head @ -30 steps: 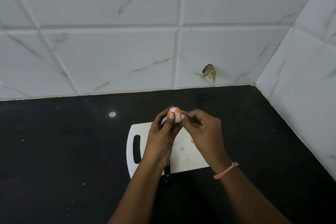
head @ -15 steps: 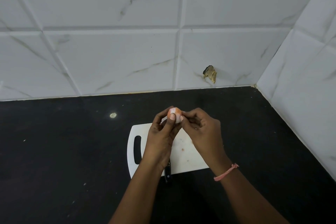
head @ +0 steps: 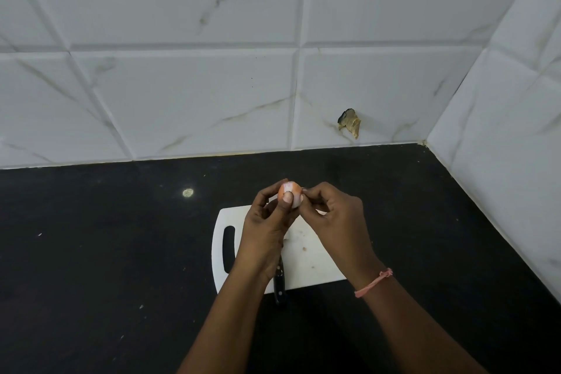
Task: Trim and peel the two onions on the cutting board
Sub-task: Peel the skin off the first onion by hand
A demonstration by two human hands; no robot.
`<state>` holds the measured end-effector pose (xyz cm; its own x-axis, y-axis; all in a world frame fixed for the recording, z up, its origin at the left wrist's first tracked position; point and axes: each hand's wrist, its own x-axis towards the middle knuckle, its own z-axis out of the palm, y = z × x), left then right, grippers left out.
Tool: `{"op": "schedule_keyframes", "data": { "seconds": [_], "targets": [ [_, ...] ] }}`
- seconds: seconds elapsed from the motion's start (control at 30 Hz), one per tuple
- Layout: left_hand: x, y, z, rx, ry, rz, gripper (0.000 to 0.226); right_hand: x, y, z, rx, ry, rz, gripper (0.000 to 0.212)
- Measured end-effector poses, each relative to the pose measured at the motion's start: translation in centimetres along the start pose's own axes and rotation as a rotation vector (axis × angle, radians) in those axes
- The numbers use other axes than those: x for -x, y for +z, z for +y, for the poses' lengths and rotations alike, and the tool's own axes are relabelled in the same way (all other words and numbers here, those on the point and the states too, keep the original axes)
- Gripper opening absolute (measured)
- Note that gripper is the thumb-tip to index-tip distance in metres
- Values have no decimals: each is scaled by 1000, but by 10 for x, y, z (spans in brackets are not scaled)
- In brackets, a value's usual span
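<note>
A small onion [head: 291,191], pale with patches of orange skin, is held up above the far edge of the white cutting board [head: 315,264]. My left hand [head: 267,228] grips it between thumb and fingers. My right hand [head: 337,222] pinches at the onion's right side with its fingertips. A black-handled knife [head: 280,282] lies on the board's near edge, mostly hidden under my left wrist. I cannot see a second onion; my hands cover much of the board.
The board lies on a black countertop [head: 121,252] with a pale spot [head: 188,192] to the left. White marbled tiles rise behind and to the right, forming a corner. A chipped hole [head: 349,124] marks the back wall.
The onion has turned slightly in my left hand, showing more orange skin on top. My right fingertips stay pinched at its right side. Both hands hold nearly the same place.
</note>
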<state>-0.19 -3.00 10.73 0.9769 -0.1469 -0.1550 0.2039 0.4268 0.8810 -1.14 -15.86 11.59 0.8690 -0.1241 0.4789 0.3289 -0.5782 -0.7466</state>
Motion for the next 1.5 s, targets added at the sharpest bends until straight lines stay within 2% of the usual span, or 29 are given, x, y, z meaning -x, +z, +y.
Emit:
{"op": "schedule_keyframes", "data": {
  "seconds": [0.27,0.43,0.53,0.67,0.8,0.93,1.23,1.33,1.4,1.5],
  "targets": [
    [2,2,1,43,-18,-9,54,-3,-4,-2,-9,3,38,10],
    [0,1,1,82,1,-5,41,2,-2,-7,-120,26,-25,15],
    [0,0,1,60,15,-3,46,1,-2,-4,-56,-10,-26,9],
    [-3,-4,-5,-8,20,27,72,0,1,-1,118,-41,-100,14],
    [-4,-8,-7,-43,16,44,60,0,7,1,178,4,-161,19],
    [-2,-7,-5,-34,18,-5,48,-4,5,2,30,121,-155,7],
    [-2,-5,-5,20,38,-44,41,-8,2,0,-246,382,-77,7],
    [-2,-6,-5,9,64,-46,39,-8,-2,-3,-344,373,-77,16],
    [-2,-6,-4,-25,97,-44,42,-6,0,-5,-306,320,-113,23],
    [-3,-5,-3,-33,125,-28,44,-5,4,-3,-267,290,-35,9]
  ]
}}
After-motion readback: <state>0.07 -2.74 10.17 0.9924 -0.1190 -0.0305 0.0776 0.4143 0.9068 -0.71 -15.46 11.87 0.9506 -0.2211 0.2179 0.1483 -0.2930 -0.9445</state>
